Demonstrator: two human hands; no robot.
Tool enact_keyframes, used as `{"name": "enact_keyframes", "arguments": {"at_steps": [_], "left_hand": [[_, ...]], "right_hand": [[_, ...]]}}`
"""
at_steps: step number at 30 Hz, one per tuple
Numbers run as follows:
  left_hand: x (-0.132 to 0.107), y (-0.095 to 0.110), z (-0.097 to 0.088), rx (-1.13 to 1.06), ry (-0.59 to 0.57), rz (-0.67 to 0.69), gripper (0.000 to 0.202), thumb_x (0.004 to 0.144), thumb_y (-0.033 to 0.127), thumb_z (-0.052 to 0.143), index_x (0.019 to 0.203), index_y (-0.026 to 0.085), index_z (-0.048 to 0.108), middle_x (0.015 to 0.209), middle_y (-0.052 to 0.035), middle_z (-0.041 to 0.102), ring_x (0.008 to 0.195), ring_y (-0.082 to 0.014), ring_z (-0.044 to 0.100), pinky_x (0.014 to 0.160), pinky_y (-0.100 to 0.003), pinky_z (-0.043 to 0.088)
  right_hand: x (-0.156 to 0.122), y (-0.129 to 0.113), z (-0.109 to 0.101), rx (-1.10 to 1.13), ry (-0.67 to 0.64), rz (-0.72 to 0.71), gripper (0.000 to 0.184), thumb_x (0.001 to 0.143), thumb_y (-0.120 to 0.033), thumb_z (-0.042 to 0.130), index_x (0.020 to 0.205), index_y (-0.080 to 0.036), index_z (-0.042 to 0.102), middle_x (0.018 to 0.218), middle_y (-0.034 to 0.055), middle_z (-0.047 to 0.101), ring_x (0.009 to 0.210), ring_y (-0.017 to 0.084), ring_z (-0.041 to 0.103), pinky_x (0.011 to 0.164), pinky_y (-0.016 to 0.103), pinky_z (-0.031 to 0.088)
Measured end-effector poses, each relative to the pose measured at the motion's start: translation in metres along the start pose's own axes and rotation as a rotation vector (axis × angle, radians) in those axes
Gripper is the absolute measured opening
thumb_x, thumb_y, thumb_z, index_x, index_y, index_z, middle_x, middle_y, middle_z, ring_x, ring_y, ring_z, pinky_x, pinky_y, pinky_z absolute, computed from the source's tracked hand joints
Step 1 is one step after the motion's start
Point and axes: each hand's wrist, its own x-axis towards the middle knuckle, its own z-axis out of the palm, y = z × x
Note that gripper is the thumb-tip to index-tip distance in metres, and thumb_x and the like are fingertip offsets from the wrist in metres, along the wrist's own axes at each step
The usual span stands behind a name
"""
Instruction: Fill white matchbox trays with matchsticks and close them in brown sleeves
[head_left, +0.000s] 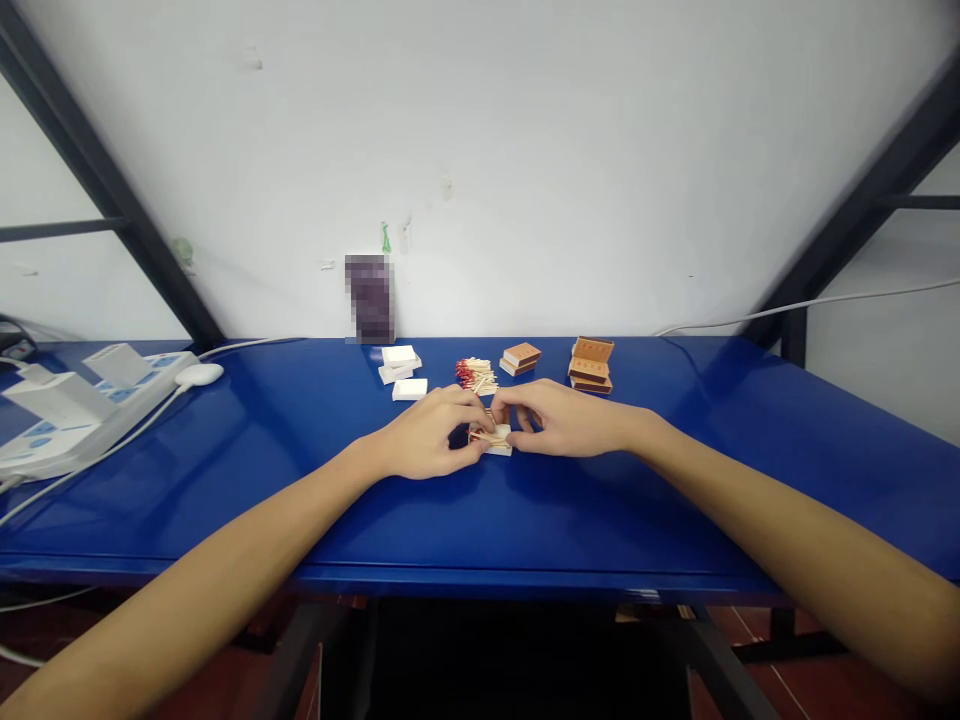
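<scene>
My left hand [431, 435] and my right hand [566, 418] meet over a small white matchbox tray [499, 445] on the blue table [300, 480]. Both hands have their fingers pinched together on the tray and on a few matchsticks lying in it. Just behind the hands lies a loose pile of red-tipped matches [476, 375]. Left of the pile sit three white inner trays [401, 370]. To the right are brown matchbox sleeves, a pair [520, 358] and a taller stack [591, 364].
A white power strip with plugs and cables [82, 405] lies at the table's left end. A blurred dark object [370, 297] leans on the white wall. Dark metal frame bars rise at both sides. A white cable [825, 300] runs along the right.
</scene>
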Motion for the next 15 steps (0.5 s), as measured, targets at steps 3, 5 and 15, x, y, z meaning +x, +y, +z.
{"name": "enact_keyframes", "arguments": {"at_steps": [3, 5, 15], "left_hand": [[-0.0012, -0.0003, -0.0016, 0.031, 0.0, 0.023, 0.027, 0.084, 0.031, 0.061, 0.109, 0.02, 0.065, 0.105, -0.006, 0.066, 0.097, -0.0225, 0.057, 0.09, -0.037, 0.041], [-0.0013, -0.0004, -0.0028, 0.049, -0.003, 0.03, 0.03, 0.081, 0.031, 0.064, 0.109, 0.02, 0.065, 0.102, -0.005, 0.067, 0.095, -0.0222, 0.059, 0.089, -0.037, 0.041], [-0.0011, 0.0015, -0.006, 0.089, 0.006, -0.051, 0.029, 0.08, 0.043, 0.066, 0.096, 0.02, 0.059, 0.091, -0.0029, 0.063, 0.085, -0.0212, 0.057, 0.081, -0.035, 0.041]], "right_hand": [[0.0008, 0.0012, 0.0015, 0.007, 0.017, 0.005, 0.014, 0.086, -0.032, 0.06, 0.089, -0.019, 0.059, 0.075, -0.0002, 0.061, 0.062, 0.012, 0.053, 0.057, 0.025, 0.039], [0.0013, 0.0017, 0.0029, 0.006, 0.031, 0.0, 0.014, 0.087, -0.033, 0.06, 0.088, -0.019, 0.058, 0.076, -0.0004, 0.061, 0.062, 0.012, 0.052, 0.057, 0.024, 0.039], [0.0036, 0.0023, 0.0066, -0.029, 0.065, -0.024, 0.007, 0.089, -0.023, 0.055, 0.084, -0.018, 0.058, 0.075, -0.0004, 0.058, 0.064, 0.012, 0.05, 0.06, 0.026, 0.038]]}}
